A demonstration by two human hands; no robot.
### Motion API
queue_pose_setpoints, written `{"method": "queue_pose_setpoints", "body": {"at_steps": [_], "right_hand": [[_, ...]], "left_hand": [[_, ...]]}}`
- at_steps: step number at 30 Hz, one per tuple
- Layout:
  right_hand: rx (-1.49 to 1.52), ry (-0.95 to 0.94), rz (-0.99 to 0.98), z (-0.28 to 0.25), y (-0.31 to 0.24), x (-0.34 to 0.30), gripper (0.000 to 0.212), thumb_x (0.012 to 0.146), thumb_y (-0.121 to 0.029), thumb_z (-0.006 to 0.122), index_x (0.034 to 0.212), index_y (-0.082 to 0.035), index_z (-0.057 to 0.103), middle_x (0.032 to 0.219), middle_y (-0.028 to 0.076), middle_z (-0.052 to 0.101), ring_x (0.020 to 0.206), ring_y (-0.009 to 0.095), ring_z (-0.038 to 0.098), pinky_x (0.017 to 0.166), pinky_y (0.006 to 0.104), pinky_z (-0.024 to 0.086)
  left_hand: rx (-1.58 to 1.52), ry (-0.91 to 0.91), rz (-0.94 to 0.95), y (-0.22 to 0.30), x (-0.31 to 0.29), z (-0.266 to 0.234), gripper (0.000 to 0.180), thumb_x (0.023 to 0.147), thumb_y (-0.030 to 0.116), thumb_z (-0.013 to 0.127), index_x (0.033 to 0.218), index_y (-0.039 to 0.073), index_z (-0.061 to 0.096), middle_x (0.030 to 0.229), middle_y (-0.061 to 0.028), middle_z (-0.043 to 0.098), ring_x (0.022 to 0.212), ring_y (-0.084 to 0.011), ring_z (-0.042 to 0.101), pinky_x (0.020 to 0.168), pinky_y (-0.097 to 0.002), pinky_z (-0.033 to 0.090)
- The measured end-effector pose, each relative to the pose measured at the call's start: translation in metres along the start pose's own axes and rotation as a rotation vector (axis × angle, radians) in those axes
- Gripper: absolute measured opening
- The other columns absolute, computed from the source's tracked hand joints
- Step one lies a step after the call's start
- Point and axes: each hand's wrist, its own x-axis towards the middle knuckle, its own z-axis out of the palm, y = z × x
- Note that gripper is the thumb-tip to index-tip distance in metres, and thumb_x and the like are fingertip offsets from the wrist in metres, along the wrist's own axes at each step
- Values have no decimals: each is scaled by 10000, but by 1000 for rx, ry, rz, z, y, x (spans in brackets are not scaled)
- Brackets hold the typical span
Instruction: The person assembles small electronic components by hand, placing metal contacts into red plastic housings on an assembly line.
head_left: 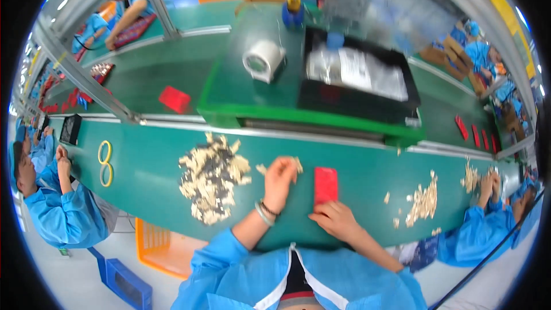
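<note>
My left hand (279,182) is closed in a pinch over the green table, with a small beige piece (298,165) at its fingertips. To its right lies a flat red rectangular piece (326,182). My right hand (338,219) rests at the near end of that red piece, fingers curled together; whatever they pinch is hidden. Left of my left hand spreads a large pile of small beige and dark pieces (211,179). One loose beige piece lies between that pile and my left hand.
Two tape rolls (105,163) lie at left. Beyond the table edge stand a raised green platform (229,95), a black tray (359,109) of bagged parts and a white round device (264,60). More beige pieces (423,201) lie right. Co-workers (63,209) sit on both sides.
</note>
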Motion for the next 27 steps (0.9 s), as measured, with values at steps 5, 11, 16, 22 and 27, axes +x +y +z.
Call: {"method": "queue_pose_setpoints", "body": {"at_steps": [5,11,16,22,27], "right_hand": [[288,65,163,13,1,27,305,745,-72,703,1039,-65,624,995,46,568,763,192,583,658,295,498],[690,553,587,15,5,72,306,793,31,641,1090,-28,598,903,62,582,734,135,584,634,245,483],[455,383,502,-1,17,66,189,772,43,668,937,-19,601,873,70,588,704,127,592,628,253,492],[88,445,313,-3,17,69,207,738,-3,706,931,-36,640,845,88,608,684,203,624,591,290,520],[116,350,301,-2,20,64,156,785,-52,674,938,-25,653,893,95,630,739,239,646,622,323,538]], "left_hand": [[-282,51,-5,3,10,0,69,926,71,550,976,25,540,842,-84,653,678,-98,564,638,-223,466],[-144,-147,-73,-5,-14,4,104,912,106,601,962,14,597,855,-45,654,720,-81,572,672,-216,471],[14,-208,-28,3,-23,8,109,908,97,613,952,-2,627,850,-15,652,755,-56,577,679,-194,468],[-12,-300,-156,3,-20,5,114,924,66,569,983,-12,628,880,-39,653,782,-88,589,716,-215,477],[-22,-330,-50,1,-15,3,118,893,55,598,980,-6,649,1052,-62,628,939,-131,568,855,-258,449]]}}
